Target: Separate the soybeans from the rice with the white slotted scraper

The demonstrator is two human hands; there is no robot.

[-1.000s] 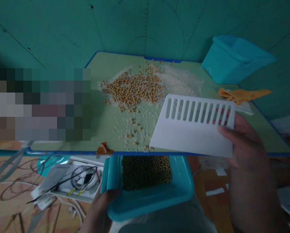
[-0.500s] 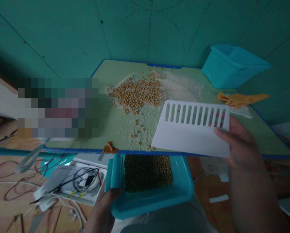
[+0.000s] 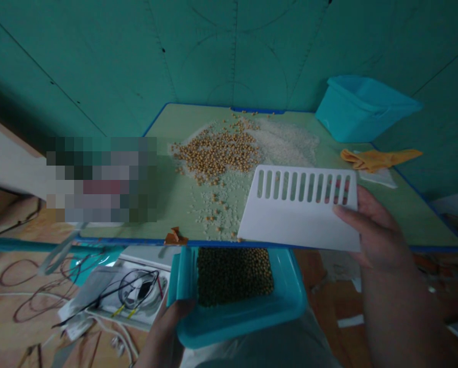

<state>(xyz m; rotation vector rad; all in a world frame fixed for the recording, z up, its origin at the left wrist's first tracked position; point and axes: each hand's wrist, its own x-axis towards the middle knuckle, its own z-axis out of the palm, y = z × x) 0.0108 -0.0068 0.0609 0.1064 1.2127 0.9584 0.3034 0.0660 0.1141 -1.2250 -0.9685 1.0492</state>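
Observation:
My right hand (image 3: pixel 378 235) grips the right end of a white slotted plastic scraper (image 3: pixel 301 214), held over the near right part of a green board with a blue rim (image 3: pixel 167 204). A heap of yellow beans (image 3: pixel 217 151) and a spread of white rice (image 3: pixel 286 140) lie on the board, with scattered grains (image 3: pixel 213 204) trailing toward the near edge. My left hand (image 3: pixel 171 322) holds a teal tray (image 3: pixel 247 319) below that edge; the tray carries a layer of beans (image 3: pixel 234 273).
A teal tub (image 3: pixel 362 110) stands at the board's far right corner, with an orange cloth (image 3: pixel 378 158) beside it. Teal wall panels rise behind. Cables and a white device (image 3: pixel 129 291) lie on the wooden floor at lower left. A small orange scrap (image 3: pixel 175 236) sits on the near rim.
The view has tilted slightly, so the board sits lower in the picture. The scraper and tray keep about the same places relative to the board.

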